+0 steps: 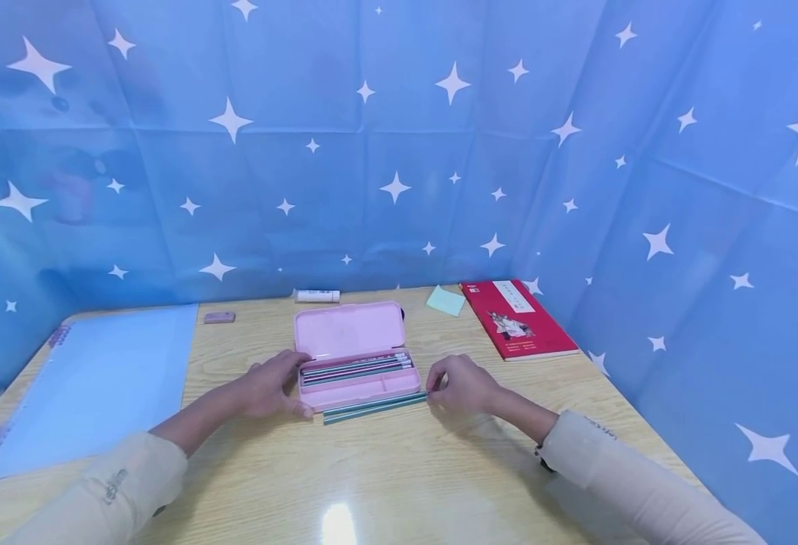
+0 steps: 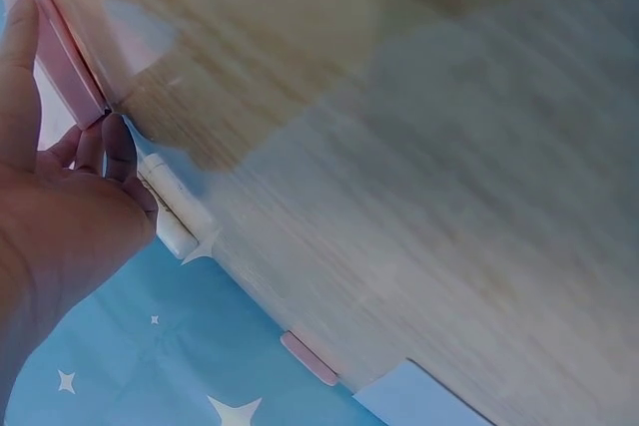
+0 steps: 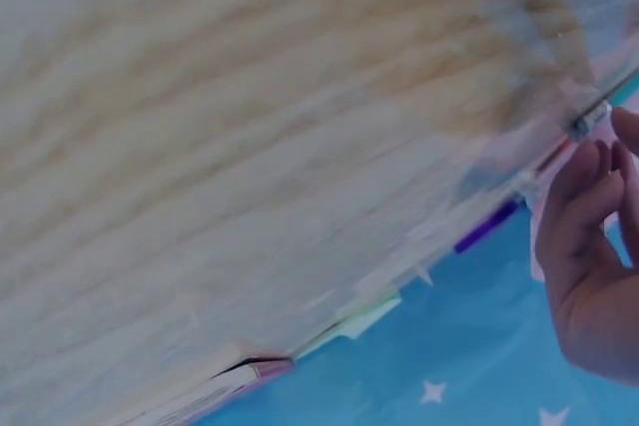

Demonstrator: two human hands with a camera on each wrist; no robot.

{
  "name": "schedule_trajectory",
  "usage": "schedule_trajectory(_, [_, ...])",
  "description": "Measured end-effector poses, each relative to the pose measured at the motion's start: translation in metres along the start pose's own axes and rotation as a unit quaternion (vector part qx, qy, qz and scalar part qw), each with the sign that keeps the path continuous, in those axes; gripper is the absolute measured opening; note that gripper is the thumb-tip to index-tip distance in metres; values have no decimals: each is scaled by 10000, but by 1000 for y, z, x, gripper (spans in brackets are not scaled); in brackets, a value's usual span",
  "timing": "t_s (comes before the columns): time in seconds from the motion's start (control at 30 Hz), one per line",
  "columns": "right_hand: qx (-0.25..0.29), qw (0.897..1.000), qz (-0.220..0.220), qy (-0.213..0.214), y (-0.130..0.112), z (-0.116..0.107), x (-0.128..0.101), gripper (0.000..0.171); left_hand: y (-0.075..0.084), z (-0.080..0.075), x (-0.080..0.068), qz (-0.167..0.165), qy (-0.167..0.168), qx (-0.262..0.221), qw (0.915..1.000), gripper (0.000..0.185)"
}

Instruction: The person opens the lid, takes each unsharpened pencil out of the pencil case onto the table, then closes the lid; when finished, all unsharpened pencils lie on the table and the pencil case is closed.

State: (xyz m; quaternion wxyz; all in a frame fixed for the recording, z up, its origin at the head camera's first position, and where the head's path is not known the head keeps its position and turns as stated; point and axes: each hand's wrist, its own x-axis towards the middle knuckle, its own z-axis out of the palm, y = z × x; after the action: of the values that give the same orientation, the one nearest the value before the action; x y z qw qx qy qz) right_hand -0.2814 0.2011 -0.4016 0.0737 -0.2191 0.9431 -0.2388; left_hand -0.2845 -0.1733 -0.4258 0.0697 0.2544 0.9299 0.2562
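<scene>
An open pink pencil case (image 1: 354, 356) lies mid-table with several pencils in its tray. My left hand (image 1: 302, 386) holds its left end, fingers on the tray edge and thumb along the front corner. In the left wrist view the thumb lies along the case's pink edge (image 2: 70, 62). Two teal pencils (image 1: 372, 406) lie on the table just in front of the case. My right hand (image 1: 431, 390) pinches their right ends. The right wrist view shows a metal-capped pencil end (image 3: 589, 125) by the curled fingers (image 3: 584, 207).
A blue spiral-bound pad (image 1: 92, 378) covers the table's left side. Along the back lie a pink eraser (image 1: 219, 317), a white tube (image 1: 317, 296), a green sticky note (image 1: 445, 300) and a red book (image 1: 518, 318). Blue star-printed cloth walls close in three sides.
</scene>
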Motion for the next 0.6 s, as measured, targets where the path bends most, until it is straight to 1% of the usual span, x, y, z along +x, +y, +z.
schedule_trajectory(0.13, [155,9996,-216,98,-3,-6,4,8,2,0,0,-21,21,-31,10000,100])
schedule_trajectory(0.2, [274,9988,-378,146,-4,-8,9,7,2,0,0,-35,6,-44,10000,100])
schedule_trajectory(0.33, [449,9973,-559,129,-8,-11,21,7,1,1,-1,-67,17,-10,10000,101])
schedule_trajectory(0.4, [486,9970,-590,117,-10,-11,27,9,0,1,-1,-88,34,-8,10000,102])
schedule_trajectory(0.6, [411,9971,-635,108,-14,-8,45,17,1,0,0,-2,2,-19,10000,100])
